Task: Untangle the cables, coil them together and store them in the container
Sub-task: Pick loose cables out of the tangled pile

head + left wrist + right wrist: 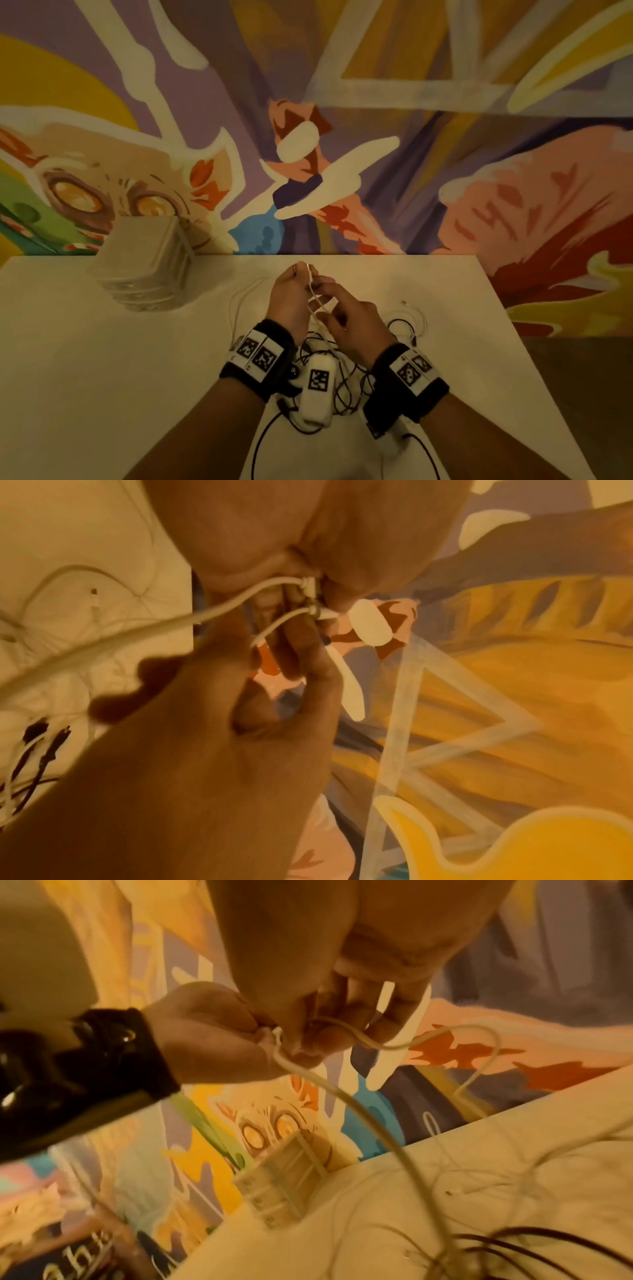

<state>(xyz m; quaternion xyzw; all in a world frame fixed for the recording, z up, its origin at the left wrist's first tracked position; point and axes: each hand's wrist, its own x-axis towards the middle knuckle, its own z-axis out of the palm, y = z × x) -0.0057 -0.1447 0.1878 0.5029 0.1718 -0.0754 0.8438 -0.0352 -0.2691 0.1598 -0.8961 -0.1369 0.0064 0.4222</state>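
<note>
Untangling white cable [313,294], raised above table [102,377], tangle beneath.
Left hand [291,298] pinches its connector end; right hand [346,318] pinches a loop beside. Advice: draw slowly, slack, away from black cables [397,323]; container [147,267] stands far-left of the tangle.

container [147,270] left on table [68,342], cables [342,383] centre
</note>
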